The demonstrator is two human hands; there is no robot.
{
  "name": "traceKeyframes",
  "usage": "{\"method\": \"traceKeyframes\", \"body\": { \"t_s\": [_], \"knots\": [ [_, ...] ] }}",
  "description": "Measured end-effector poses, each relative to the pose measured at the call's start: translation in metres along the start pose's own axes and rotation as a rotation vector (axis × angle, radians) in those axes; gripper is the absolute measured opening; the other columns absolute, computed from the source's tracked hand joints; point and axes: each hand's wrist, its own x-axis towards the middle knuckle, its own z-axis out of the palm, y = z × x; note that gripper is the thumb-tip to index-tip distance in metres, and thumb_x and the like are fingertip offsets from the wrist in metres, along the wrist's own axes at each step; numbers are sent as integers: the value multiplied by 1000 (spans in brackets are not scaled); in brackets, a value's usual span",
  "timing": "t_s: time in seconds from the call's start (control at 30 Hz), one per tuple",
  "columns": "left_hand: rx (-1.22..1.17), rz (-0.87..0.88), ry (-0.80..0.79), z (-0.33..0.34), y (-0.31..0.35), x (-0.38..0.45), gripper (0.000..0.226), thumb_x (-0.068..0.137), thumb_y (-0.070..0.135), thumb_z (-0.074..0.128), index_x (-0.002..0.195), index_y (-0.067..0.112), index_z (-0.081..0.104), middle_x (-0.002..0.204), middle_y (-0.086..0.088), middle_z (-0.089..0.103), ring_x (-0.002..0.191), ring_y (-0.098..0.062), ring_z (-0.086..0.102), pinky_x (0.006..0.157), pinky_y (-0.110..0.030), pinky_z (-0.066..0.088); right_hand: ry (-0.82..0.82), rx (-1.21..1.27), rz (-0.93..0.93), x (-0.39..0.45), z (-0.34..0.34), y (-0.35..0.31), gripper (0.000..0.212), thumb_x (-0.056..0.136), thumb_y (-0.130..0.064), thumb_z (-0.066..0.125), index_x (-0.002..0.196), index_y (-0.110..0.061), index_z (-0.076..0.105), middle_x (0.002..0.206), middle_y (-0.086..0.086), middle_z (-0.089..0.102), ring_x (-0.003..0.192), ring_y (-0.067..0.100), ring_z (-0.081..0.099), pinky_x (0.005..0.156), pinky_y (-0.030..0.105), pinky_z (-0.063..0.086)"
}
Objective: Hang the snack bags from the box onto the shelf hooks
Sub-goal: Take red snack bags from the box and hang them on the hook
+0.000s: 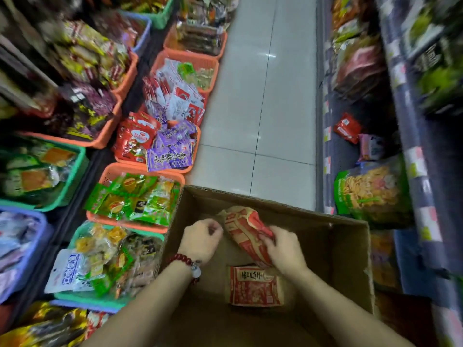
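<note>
Tiled aisle floor (263,96) runs ahead of you, baskets of packets down your left, shelving (413,146) on your right, much of it blurred. Cardboard box (350,246) sits open below you at the aisle's near end, against an orange basket (110,174) of green packets. Both your forearms reach into the box. One red snack bag (254,286) lies flat on the box floor. Your right hand (284,251) grips a second red-and-tan snack bag (244,229), fingers curled round its lower edge, held above the flat one. Your left hand (201,240), beaded bracelet (184,262) at the wrist, has fingers curled together just beside the held bag's upper edge; whether they pinch it, you cannot tell.
</note>
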Motion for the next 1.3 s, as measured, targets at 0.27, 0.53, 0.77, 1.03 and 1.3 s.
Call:
{"method": "traceKeyframes", "body": {
  "t_s": [0.27,0.53,0.77,1.03,1.3],
  "knots": [
    [-56,8,208,-116,54,-112,13,90,23,54,90,20,67,93,-1,70,93,-18,63,75,-26,42,31,-125,-265,-92,-95,-103,23,95,-35,52,103,-21,68,96,-5,73,84,8,67,73,20,52],
    [-145,22,456,-262,68,-250,10,88,29,57,79,33,58,87,2,68,87,-14,63,70,-22,39,37,-117,-491,-194,-164,-238,21,91,-36,55,94,-20,68,85,0,74,83,21,67,75,35,52],
    [-194,39,678,-385,45,-376,18,91,27,53,76,36,54,79,13,67,76,-6,62,63,-13,42,-3,-63,-786,-289,-184,-380,12,90,-33,60,79,-37,61,72,-10,66,73,7,60,67,22,45],
    [-185,6,947,-500,-28,-509,21,91,27,55,74,39,53,78,18,64,79,-3,62,62,-6,39,-55,64,-1133,-413,-169,-531,6,87,-28,66,87,-32,70,80,-11,73,76,1,63,64,10,43],
    [-148,-43,1199,-580,-92,-621,11,89,29,57,81,37,59,83,15,65,73,6,55,57,-1,38,-195,234,-1304,-522,-138,-633,8,85,-27,69,88,-34,72,82,-5,75,78,5,68,72,23,51]
  ]
}}
